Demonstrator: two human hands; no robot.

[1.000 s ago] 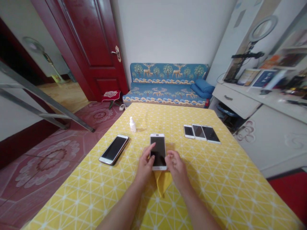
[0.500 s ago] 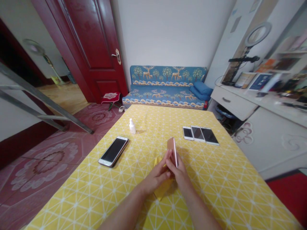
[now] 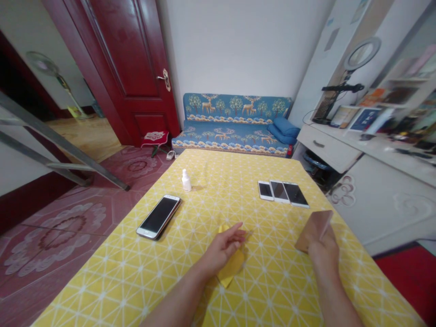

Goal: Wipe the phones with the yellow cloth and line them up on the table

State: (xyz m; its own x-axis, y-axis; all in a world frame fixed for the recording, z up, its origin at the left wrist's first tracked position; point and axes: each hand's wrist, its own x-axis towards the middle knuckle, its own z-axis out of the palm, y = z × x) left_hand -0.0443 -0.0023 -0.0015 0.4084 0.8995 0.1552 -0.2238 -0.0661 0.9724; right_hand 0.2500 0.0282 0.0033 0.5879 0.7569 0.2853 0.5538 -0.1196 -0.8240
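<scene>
My right hand (image 3: 322,250), at the right side of the table, is closed round a phone with a rose-gold back (image 3: 310,231). The phone is tilted up and slightly smeared by motion. My left hand (image 3: 225,247) is over a yellow cloth (image 3: 231,268) near the middle, its fingers loosely bent and apart. The cloth shows on both sides of that hand; whether the fingers touch it I cannot tell. A white phone with a dark screen (image 3: 159,217) lies to the left. Beyond it stands a small white spray bottle (image 3: 186,181).
Three phones lie side by side at the back right: a small one (image 3: 265,190), a middle one (image 3: 279,191) and a large one (image 3: 296,194). A yellow patterned cloth covers the table (image 3: 136,281). A blue sofa (image 3: 231,122) stands behind, a white cabinet (image 3: 381,186) at right.
My right hand has carried the rose-gold phone away from my left hand, to the right. My left hand has stayed over the yellow cloth, its fingers no longer at the phone.
</scene>
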